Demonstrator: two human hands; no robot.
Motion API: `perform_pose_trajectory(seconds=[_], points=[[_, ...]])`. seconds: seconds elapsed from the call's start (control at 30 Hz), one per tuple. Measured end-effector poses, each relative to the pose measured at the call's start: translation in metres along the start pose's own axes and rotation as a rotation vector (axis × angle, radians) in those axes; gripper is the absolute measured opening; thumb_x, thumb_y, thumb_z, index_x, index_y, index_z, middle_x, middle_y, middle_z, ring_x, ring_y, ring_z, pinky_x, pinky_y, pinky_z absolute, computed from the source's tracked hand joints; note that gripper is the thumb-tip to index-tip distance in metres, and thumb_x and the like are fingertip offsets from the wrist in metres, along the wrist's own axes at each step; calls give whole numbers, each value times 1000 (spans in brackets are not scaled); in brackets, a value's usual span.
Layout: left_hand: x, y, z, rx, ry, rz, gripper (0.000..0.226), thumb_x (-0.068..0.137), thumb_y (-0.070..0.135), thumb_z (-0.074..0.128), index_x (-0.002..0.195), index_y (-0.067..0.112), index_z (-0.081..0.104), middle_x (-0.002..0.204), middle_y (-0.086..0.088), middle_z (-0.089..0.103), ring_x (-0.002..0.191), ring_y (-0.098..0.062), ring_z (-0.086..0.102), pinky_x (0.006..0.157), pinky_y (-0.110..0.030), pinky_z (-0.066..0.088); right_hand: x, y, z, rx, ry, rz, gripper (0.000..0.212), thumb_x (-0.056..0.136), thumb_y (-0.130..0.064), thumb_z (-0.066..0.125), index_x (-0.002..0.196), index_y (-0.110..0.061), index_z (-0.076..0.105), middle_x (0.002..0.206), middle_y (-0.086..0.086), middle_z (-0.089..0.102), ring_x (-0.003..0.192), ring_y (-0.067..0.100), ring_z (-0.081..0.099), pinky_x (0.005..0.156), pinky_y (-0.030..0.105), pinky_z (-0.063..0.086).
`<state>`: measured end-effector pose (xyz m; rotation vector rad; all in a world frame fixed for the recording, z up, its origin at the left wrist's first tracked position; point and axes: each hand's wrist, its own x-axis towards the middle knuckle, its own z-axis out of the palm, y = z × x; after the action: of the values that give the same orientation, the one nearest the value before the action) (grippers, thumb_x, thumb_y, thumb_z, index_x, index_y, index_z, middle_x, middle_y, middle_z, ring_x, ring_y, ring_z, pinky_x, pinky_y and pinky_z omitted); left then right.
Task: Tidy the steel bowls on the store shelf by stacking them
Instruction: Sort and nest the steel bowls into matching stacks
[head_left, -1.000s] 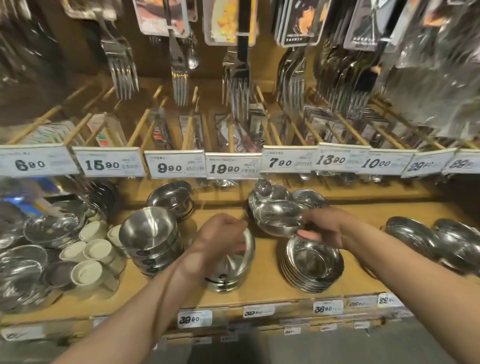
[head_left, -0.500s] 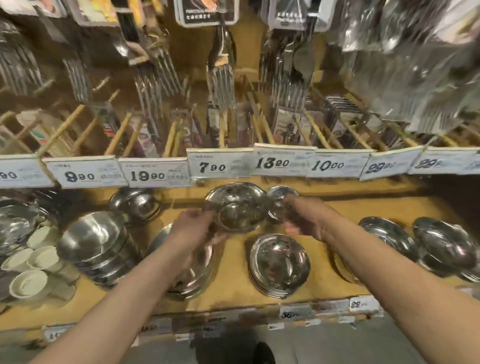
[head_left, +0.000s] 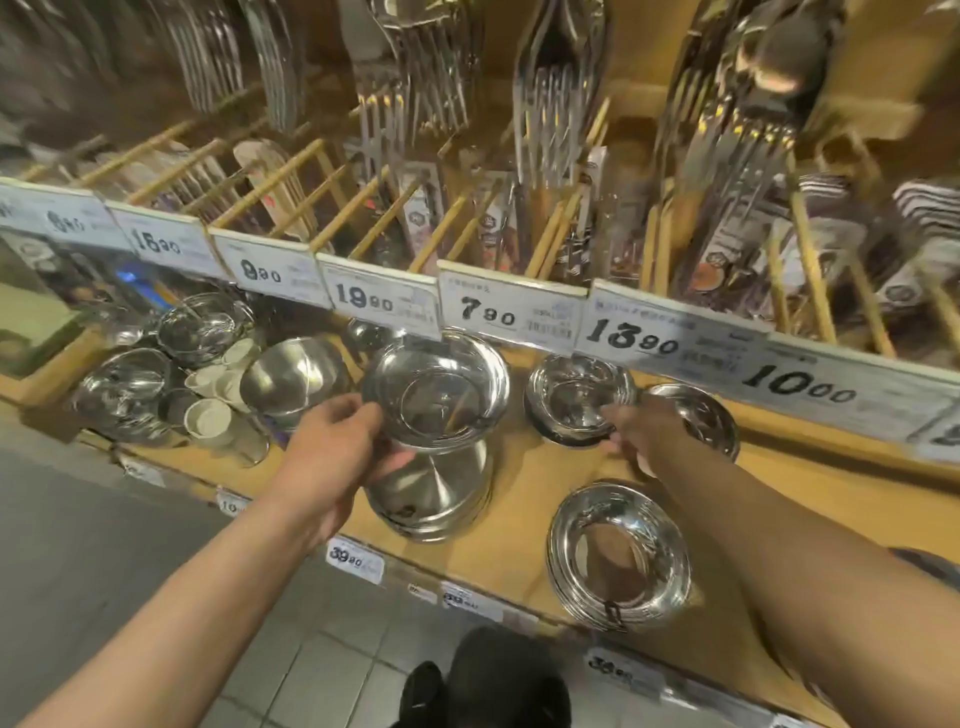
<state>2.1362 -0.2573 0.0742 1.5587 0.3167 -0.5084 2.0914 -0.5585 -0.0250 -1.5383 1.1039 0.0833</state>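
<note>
My left hand (head_left: 332, 447) grips the near rim of a wide shallow steel bowl (head_left: 436, 389), held tilted above a stack of upturned steel bowls (head_left: 434, 493) on the wooden shelf (head_left: 519, 519). My right hand (head_left: 641, 428) reaches to a smaller steel bowl (head_left: 576, 395) further back, fingers at its front rim; the hold is blurred. Another small bowl (head_left: 698, 415) lies right of that hand. A neat stack of shallow bowls (head_left: 618, 553) sits at the shelf front.
Left on the shelf stand deep steel bowls (head_left: 291, 376), white cups (head_left: 208, 415) and glass-lidded pans (head_left: 122, 389). Price tags (head_left: 506, 312) hang from the rack above, with packaged cutlery (head_left: 550, 104) behind. The shelf edge (head_left: 358, 553) and tiled floor (head_left: 322, 670) lie below.
The view has swung and tilted. My left hand alone now holds the wide bowl over the upturned stack; my right hand has left it and reached to the smaller bowl at the back.
</note>
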Motion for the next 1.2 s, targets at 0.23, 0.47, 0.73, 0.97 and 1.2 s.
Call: perform_pose_trajectory(seconds=[0.23, 0.47, 0.73, 0.97, 1.2], points=[[-7, -12, -16, -26, 28, 1, 17, 98, 0, 51, 107, -3, 65, 96, -13, 78, 81, -17, 76, 63, -24, 60, -4, -4, 6, 106, 81, 55, 25, 97, -5, 62, 119, 6, 59, 100, 20, 71, 60, 19, 66, 54, 24, 56], [-3, -14, -13, 29, -108, -31, 14, 95, 2, 55, 103, 0, 66, 99, -17, 76, 90, -28, 75, 66, -30, 64, -77, -1, -16, 394, 35, -18, 20, 89, 10, 65, 107, 3, 65, 104, 21, 73, 63, 23, 73, 44, 26, 57], [-23, 6, 19, 129, -409, 13, 23, 97, 4, 53, 116, -6, 61, 97, -28, 73, 77, -32, 72, 59, -31, 61, -162, 23, -34, 531, 18, -16, 27, 97, 3, 57, 124, 7, 55, 104, 27, 71, 58, 23, 72, 42, 24, 56], [-59, 17, 46, 298, -591, 40, 20, 93, -3, 57, 110, -8, 65, 102, -22, 74, 75, -23, 76, 51, -19, 57, -209, 43, -38, 600, 30, -58, 25, 99, -6, 59, 121, 5, 59, 117, 28, 70, 83, 26, 77, 57, 29, 63], [-63, 22, 57, 523, -662, 67, 13, 98, 6, 56, 106, -2, 63, 97, -22, 72, 71, -17, 74, 61, -26, 63, -233, 46, -35, 592, 5, -44, 25, 102, -14, 58, 123, -1, 62, 131, 30, 62, 111, 35, 70, 69, 36, 65]])
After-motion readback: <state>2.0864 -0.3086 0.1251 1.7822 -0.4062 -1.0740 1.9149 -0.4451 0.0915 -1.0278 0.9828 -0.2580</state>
